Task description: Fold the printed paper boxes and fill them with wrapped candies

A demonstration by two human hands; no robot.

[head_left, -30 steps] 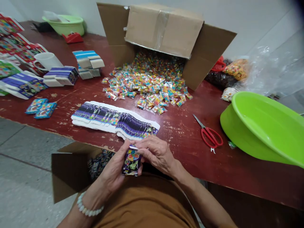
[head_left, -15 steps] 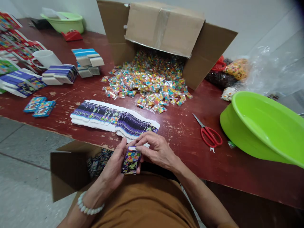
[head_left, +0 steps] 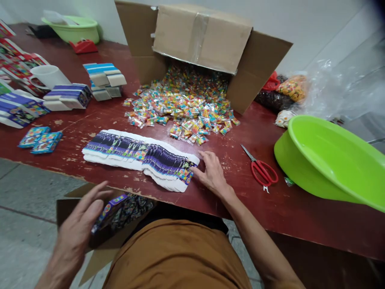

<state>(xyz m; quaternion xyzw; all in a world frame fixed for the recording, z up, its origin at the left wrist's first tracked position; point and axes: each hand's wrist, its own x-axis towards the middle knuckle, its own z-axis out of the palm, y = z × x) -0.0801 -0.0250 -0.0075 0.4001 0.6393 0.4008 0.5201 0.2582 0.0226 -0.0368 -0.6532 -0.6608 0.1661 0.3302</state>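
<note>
My left hand [head_left: 76, 226], blurred and with its fingers apart, is above the open cardboard box [head_left: 70, 206] below the table's front edge. Just beyond its fingertips a small purple candy box [head_left: 112, 206] shows, tilted; whether it is in the air or lies on the pile of dark small boxes [head_left: 135, 210] inside, I cannot tell. My right hand [head_left: 212, 172] is at the right end of an overlapping row of flat purple-and-white cartons [head_left: 141, 158]. Its thumb and index finger are spread at the end carton's edge, holding nothing that I can see.
Wrapped colourful candies [head_left: 186, 106] spill from a large tipped carton [head_left: 201, 38]. To the right lie red-handled scissors [head_left: 263, 172] beside a green basin [head_left: 327, 160]. Two blue boxes [head_left: 46, 142], stacked cartons [head_left: 105, 80] and a white mug [head_left: 49, 76] are at left.
The small purple candy box has left my hands and is now at the lower box. My left hand has moved left and opened; my right hand has moved right to the carton row's end.
</note>
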